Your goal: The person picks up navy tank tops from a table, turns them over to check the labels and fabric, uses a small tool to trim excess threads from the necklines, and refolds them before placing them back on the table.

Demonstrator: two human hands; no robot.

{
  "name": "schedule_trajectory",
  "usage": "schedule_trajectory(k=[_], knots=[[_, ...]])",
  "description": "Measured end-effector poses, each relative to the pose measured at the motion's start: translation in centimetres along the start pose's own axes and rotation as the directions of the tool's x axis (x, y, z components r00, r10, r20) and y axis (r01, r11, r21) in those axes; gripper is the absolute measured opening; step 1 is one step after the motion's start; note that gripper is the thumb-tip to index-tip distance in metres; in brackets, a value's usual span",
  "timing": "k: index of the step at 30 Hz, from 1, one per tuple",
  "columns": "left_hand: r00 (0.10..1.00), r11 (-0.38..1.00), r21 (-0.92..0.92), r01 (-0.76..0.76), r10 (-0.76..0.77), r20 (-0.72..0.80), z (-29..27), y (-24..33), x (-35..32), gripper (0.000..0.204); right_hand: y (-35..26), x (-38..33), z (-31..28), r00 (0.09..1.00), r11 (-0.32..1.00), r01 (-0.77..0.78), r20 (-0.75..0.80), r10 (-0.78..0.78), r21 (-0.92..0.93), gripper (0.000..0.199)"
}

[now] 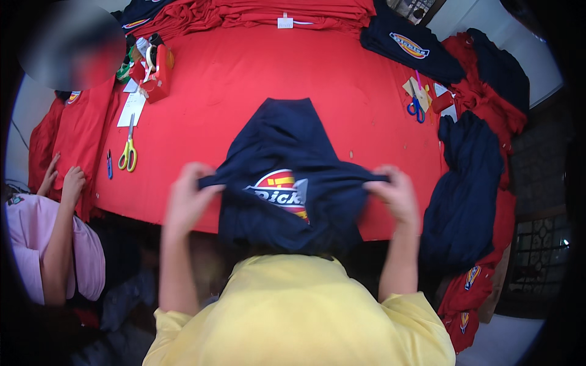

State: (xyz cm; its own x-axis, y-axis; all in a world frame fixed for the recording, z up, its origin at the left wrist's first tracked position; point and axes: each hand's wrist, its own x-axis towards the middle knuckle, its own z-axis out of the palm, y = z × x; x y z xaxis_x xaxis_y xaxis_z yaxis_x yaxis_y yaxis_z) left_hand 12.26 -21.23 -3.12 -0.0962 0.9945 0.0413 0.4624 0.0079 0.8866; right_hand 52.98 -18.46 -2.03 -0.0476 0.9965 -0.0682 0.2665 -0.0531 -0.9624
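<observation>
A navy blue shirt (278, 140) with a red, yellow and white printed emblem lies at the near edge of a red-covered table (342, 67). Its far end narrows, and its near part hangs over the edge toward my yellow top. On the left side of the shirt, my left hand (188, 198) pinches a gathered fold between thumb and fingers. My right hand (398, 198) grips the matching fold on the right. Cloth is stretched between the two hands, with creases running across the emblem. Both hands are slightly blurred.
Yellow-handled scissors (128, 152), a box cutter (109, 165) and a red tape dispenser (157, 76) lie left. Blue-handled scissors (416, 107) rest far right. Navy cloth (461, 189) covers the right edge; red garments (201, 18) line the back. A co-worker's hands (72, 183) touch red cloth.
</observation>
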Motion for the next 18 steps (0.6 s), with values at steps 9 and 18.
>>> schedule_trajectory(k=[9,18], knots=[[0.936,0.938,-0.040,-0.343,0.339,-0.093,-14.3,6.7,11.9,0.017,-8.8,9.7,-11.4,0.897,0.866,0.379,-0.358,-0.258,0.325,0.009],[0.962,0.723,0.656,-0.218,0.047,0.269,1.4,2.1,12.1,0.073,1.3,13.8,-3.4,0.956,0.891,0.147,-0.169,-0.239,-0.429,0.039]])
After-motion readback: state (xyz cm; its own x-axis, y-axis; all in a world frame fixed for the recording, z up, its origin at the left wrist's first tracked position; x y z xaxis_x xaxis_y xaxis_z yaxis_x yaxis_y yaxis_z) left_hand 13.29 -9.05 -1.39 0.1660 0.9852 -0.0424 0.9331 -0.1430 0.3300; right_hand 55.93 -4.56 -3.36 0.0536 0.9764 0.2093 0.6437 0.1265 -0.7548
